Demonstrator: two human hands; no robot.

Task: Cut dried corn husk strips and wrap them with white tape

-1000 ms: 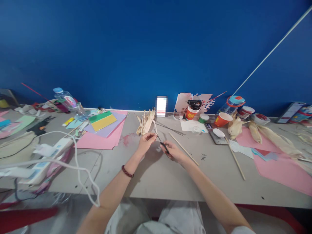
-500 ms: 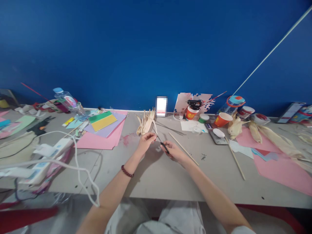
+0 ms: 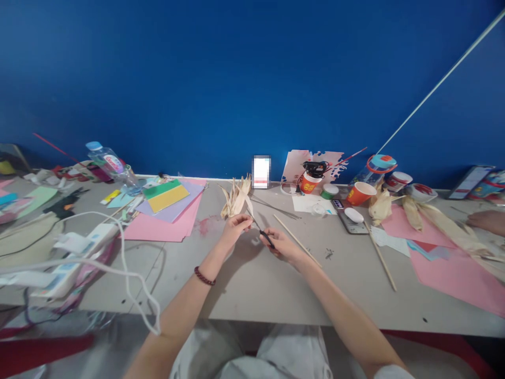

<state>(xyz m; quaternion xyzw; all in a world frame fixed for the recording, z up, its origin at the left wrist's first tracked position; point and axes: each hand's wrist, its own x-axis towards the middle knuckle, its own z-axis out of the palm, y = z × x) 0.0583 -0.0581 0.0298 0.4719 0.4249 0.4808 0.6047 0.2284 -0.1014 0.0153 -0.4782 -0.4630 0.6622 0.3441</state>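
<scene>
My left hand (image 3: 237, 225) is closed in a pinch at the lower end of a bundle of dried corn husks (image 3: 235, 197). A pale husk strip hangs down on the bundle's right side, beside the fingertips. My right hand (image 3: 279, 243) grips a pair of scissors (image 3: 267, 239) by the black handles. Its blades point up and left, close to my left fingertips and the strip. Whether the blades touch the strip is too small to tell.
A wooden stick (image 3: 296, 239) lies right of my right hand. Coloured paper (image 3: 158, 226) and a power strip (image 3: 79, 258) with looping white cables are left. An orange paper cup (image 3: 361, 193), more husks (image 3: 450, 229) and another person's hand (image 3: 487, 221) are right.
My left hand has shifted slightly left and down, and the husk strip has swung left. Another person's hand has come in at the right edge. My right hand stays nearly in place.
</scene>
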